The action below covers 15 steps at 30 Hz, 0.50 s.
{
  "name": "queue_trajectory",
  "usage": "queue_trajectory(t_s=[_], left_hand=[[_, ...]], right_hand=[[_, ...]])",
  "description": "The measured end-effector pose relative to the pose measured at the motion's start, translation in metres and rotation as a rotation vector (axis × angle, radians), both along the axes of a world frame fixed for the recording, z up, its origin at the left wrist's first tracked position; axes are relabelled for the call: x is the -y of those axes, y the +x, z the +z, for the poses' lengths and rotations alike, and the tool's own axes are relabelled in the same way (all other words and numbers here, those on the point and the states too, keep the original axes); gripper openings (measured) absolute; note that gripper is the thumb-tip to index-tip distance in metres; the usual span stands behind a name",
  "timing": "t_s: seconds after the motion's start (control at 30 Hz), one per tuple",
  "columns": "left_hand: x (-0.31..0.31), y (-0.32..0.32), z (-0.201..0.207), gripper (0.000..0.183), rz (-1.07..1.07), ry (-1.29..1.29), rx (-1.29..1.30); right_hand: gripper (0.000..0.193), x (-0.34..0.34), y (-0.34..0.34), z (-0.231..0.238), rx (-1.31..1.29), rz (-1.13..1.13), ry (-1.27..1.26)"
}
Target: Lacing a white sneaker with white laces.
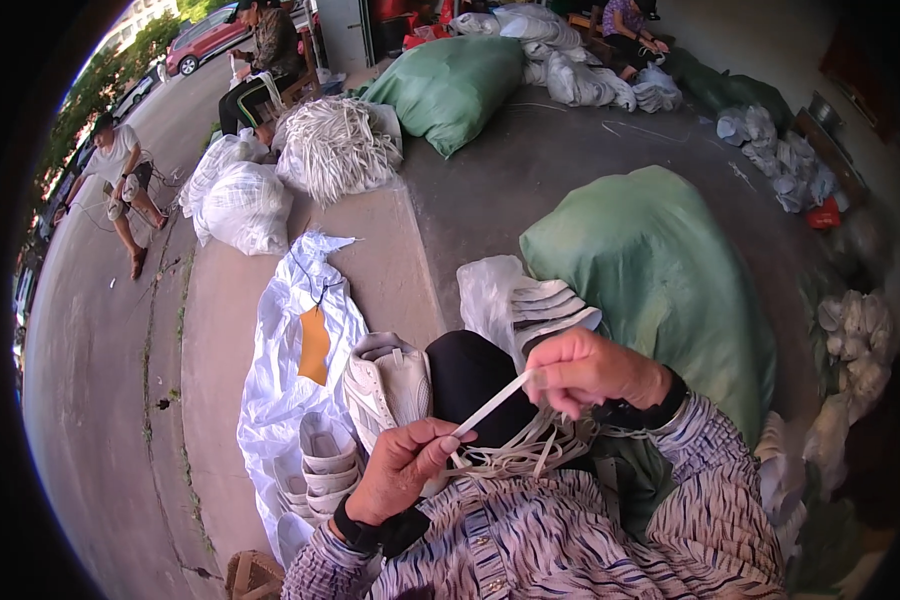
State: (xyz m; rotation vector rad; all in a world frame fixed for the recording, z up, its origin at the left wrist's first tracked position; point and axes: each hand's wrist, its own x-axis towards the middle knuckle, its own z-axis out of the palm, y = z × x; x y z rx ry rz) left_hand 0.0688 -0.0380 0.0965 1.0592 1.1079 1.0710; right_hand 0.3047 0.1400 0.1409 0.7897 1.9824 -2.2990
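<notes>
A flat white shoelace [497, 402] is stretched between my two hands. My left hand [405, 468] pinches its lower end between thumb and fingers. Higher up and to the right, my right hand [592, 372] grips the other end. Below them a tangle of off-white laces [530, 450] lies on my lap, against a rounded black thing [478, 378] that may be my knee. Just left of it sits a pair of white sneakers [390, 385]. Several more white shoes [325, 465] are stacked beside my left forearm.
A white plastic sheet [280, 370] with an orange tag [314, 345] lies at left. To the right bulges a large green sack [660, 290], beside a clear bag of shoe parts [530, 300]. Farther off are a bundle of laces [338, 150], white sacks [245, 205] and seated people [262, 60].
</notes>
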Motion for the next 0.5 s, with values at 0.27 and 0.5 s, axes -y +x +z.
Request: queue_trajectory(t_s=[0.27, 0.5], left_hand=[[0.043, -0.078, -0.014, 0.026, 0.08, -0.301, 0.0], [0.095, -0.12, -0.032, 0.024, 0.147, -0.474, -0.021]], right_hand=[[0.024, -0.086, 0.114, -0.061, -0.297, -0.685, -0.297], [0.021, -0.154, 0.226, -0.087, -0.61, -1.332, -0.44]])
